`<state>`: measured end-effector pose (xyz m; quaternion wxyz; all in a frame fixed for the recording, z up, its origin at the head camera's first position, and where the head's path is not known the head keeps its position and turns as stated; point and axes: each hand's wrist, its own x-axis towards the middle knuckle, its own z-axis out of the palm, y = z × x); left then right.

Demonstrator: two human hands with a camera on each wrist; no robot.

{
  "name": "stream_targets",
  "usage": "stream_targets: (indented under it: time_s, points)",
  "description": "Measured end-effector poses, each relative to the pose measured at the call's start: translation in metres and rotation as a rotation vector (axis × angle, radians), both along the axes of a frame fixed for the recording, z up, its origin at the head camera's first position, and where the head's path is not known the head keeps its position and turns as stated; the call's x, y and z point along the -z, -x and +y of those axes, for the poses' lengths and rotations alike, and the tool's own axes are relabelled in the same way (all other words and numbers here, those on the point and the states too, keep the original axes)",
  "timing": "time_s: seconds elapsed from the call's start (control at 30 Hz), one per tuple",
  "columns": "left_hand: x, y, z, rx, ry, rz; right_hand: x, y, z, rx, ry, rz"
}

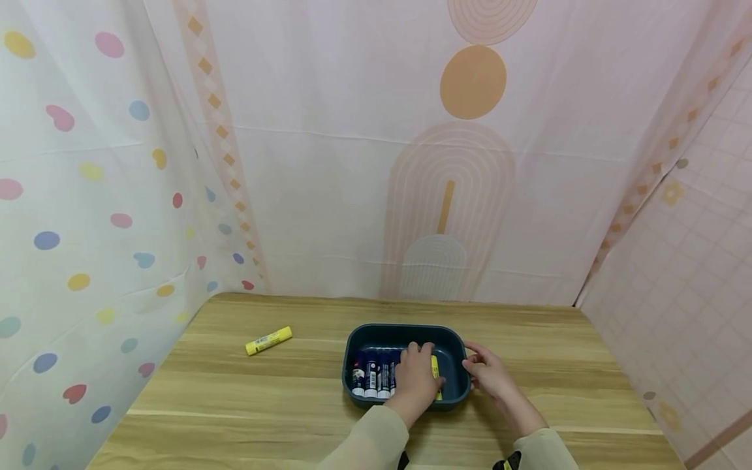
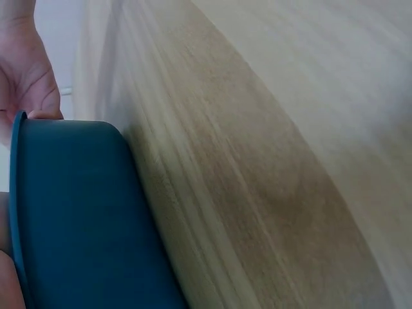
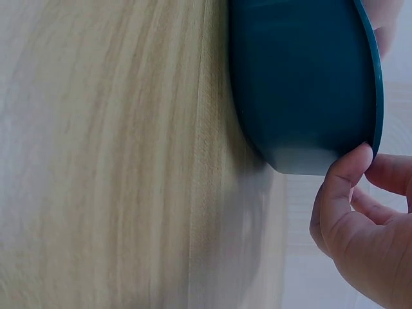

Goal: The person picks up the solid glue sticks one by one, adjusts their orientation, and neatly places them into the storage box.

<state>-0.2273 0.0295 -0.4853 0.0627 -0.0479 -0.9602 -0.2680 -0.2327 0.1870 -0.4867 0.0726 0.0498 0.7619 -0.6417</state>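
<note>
A dark teal box sits on the table with several dark-blue glue sticks with white ends side by side in its left part. My left hand reaches down into the box. Its thumb and fingers are around a yellow glue stick, which the hand partly covers. At the box's right end, my right hand pinches the rim between thumb and fingers; the right wrist view shows fingertips against the rim. Another yellow glue stick lies alone on the table, left of the box.
The wooden table ends at patterned curtains behind and on both sides. Pale sleeves cover my forearms. In the left wrist view, the box's outer wall stands close to the camera.
</note>
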Motion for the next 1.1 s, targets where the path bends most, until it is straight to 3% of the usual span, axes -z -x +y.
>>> stream_targets:
  time_s: [0.17, 0.3, 0.47, 0.6, 0.8, 0.97, 1.1]
  points:
    - [-0.006, 0.001, -0.007, 0.029, -0.018, 0.072, 0.001, 0.001, 0.001, 0.000, -0.003, 0.002]
    - [-0.016, 0.003, -0.024, 0.058, -0.006, 0.108, 0.002, 0.001, 0.001, 0.002, 0.004, 0.002]
    - [-0.031, 0.005, -0.066, 0.105, -0.027, 0.149, 0.000, 0.000, -0.001, -0.001, 0.004, 0.000]
    - [-0.036, 0.009, -0.108, 0.101, -0.076, 0.175, -0.001, 0.000, -0.002, -0.008, 0.002, -0.001]
    - [-0.028, 0.020, -0.162, 0.050, -0.067, 0.221, 0.001, 0.001, -0.001, 0.008, 0.002, -0.004]
    - [-0.009, 0.024, -0.199, 0.015, -0.031, 0.245, 0.001, 0.001, 0.000, 0.016, 0.000, -0.009]
    - [0.006, 0.023, -0.228, 0.013, 0.024, 0.311, 0.001, 0.002, 0.001, 0.021, -0.001, -0.015]
